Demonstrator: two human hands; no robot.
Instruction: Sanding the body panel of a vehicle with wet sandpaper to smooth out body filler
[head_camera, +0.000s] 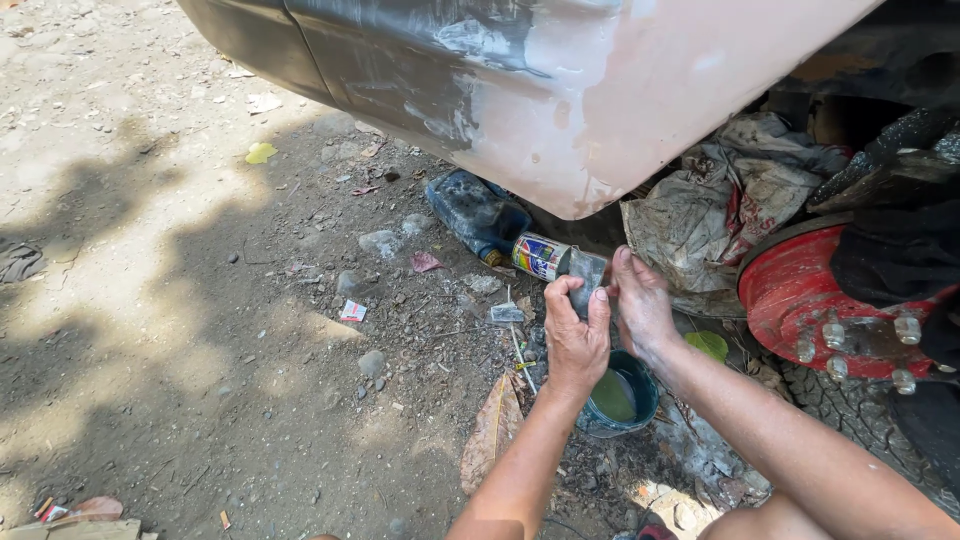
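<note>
Both hands closed on a grey sheet of sandpaper (588, 275), left hand (575, 335) pinching its near edge, right hand (640, 305) gripping the far side. Held above a round tub of green paste (615, 397) on the dirt ground (200, 330), below a primed car panel (600, 100), beside a red wheel hub (810, 290).

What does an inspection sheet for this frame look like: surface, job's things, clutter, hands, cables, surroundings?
Surface: bare dirt ground, part shaded.
Job's things: grey sheet held in both hands; bowl of green liquid below them.
Clutter: can on its side, dark bottle, stones, dry leaf, scraps of litter.
Hands: left hand and right hand both grip the sheet.
Cables: nothing seen.
Surroundings: sanded body panel overhead, red hub with studs, crumpled sack.
</note>
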